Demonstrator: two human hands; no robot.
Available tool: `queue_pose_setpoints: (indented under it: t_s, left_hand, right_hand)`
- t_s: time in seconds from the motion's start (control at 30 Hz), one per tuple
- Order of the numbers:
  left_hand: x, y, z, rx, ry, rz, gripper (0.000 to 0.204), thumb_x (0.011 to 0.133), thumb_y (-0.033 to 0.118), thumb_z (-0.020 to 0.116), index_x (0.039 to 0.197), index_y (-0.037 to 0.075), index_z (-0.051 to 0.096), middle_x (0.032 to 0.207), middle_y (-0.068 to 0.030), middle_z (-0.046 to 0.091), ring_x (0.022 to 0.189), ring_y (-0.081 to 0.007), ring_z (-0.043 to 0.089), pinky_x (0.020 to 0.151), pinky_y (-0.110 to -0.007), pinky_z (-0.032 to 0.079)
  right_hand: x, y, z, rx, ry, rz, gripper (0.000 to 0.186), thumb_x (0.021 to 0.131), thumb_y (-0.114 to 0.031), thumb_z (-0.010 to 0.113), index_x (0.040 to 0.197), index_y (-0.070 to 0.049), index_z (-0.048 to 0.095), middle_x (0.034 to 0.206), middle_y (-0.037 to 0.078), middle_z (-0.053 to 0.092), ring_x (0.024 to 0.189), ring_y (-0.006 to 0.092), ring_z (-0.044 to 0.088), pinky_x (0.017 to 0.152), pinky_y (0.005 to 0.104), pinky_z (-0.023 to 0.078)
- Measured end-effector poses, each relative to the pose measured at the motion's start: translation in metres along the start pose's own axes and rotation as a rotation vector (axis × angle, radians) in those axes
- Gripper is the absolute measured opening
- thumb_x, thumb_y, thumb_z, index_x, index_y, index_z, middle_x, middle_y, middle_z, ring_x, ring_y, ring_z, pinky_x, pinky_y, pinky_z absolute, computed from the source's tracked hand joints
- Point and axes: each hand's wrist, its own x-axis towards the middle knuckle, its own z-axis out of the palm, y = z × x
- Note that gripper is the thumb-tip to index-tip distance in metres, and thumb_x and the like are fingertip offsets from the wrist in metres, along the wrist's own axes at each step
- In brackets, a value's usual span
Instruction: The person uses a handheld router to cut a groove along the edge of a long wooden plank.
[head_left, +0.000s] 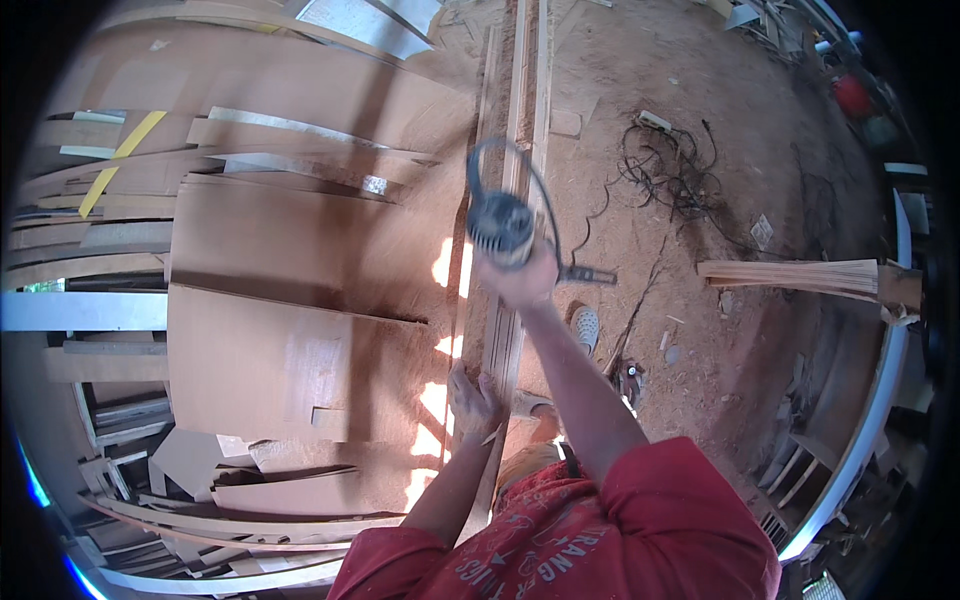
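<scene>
My right hand (527, 278) is closed round a black, round-topped corded power tool (500, 222), held above long narrow wooden boards (505, 345). The tool's vented top faces up and hides its working end, so I cannot tell whether it touches the wood. Its dark cord loops forward and back past my right wrist. Nearer my body, my left hand (476, 405) grips the edge of the boards, thumb on top; some of its fingers are hidden. The boards run lengthwise away from me, with grooved lines along them.
Large brown sheets (260, 235) and stacked wood strips lie to the left. Tangled black cable (670, 165) with a white socket strip lies on the dusty floor at right. A bundle of thin strips (790, 277) juts in from the right. My shoe (585, 328) stands beside the boards.
</scene>
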Motion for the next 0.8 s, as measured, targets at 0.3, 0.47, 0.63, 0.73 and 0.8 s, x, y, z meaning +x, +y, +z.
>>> queue_pose_setpoints:
  t_s: [0.3, 0.47, 0.63, 0.73, 0.8]
  left_hand:
    - [0.004, 0.016, -0.001, 0.061, -0.045, -0.011, 0.065, 0.110, 0.036, 0.053, 0.152, -0.013, 0.047, 0.137, -0.0405, 0.059, 0.127, -0.0580, 0.058, 0.110, -0.063, 0.047]
    - [0.004, 0.016, -0.001, 0.096, -0.020, 0.076, 0.062, 0.115, 0.035, 0.047, 0.151, -0.016, 0.046, 0.128, -0.0405, 0.060, 0.120, -0.0592, 0.059, 0.107, -0.064, 0.047]
    - [0.006, 0.012, -0.002, 0.196, -0.039, 0.230, 0.066, 0.107, 0.029, 0.060, 0.152, -0.015, 0.042, 0.132, -0.0410, 0.059, 0.120, -0.0606, 0.061, 0.107, -0.064, 0.049]
    - [0.011, 0.003, -0.005, 0.351, 0.009, 0.503, 0.063, 0.102, 0.021, 0.069, 0.148, -0.012, 0.041, 0.131, -0.0422, 0.058, 0.117, -0.0618, 0.061, 0.100, -0.068, 0.051]
    - [0.011, -0.003, -0.002, 0.384, 0.036, 0.630, 0.062, 0.100, 0.016, 0.073, 0.145, -0.009, 0.040, 0.129, -0.0429, 0.057, 0.114, -0.0626, 0.061, 0.094, -0.070, 0.053]
  right_hand:
    - [-0.007, 0.064, -0.011, -0.073, -0.014, -0.490, 0.073, 0.068, -0.038, 0.104, 0.128, -0.004, 0.079, 0.116, 0.013, 0.084, 0.104, 0.0266, 0.083, 0.095, 0.0401, 0.066]
    - [0.043, 0.056, -0.006, -0.055, 0.034, -0.536, 0.072, 0.071, -0.032, 0.104, 0.130, 0.000, 0.077, 0.118, 0.013, 0.084, 0.108, 0.0244, 0.083, 0.097, 0.0363, 0.066]
    - [0.090, 0.058, 0.004, -0.066, 0.085, -0.481, 0.077, 0.059, -0.037, 0.107, 0.125, -0.007, 0.081, 0.105, 0.011, 0.082, 0.095, 0.0275, 0.083, 0.089, 0.0395, 0.066]
    - [0.129, 0.051, 0.005, 0.069, 0.061, -0.558, 0.062, 0.071, -0.032, 0.103, 0.122, -0.004, 0.081, 0.110, 0.010, 0.086, 0.096, 0.0186, 0.084, 0.089, 0.0338, 0.067]
    - [0.155, 0.037, 0.011, 0.067, 0.074, -0.517, 0.065, 0.072, -0.033, 0.102, 0.124, -0.001, 0.080, 0.111, 0.010, 0.087, 0.098, 0.0179, 0.084, 0.091, 0.0346, 0.067]
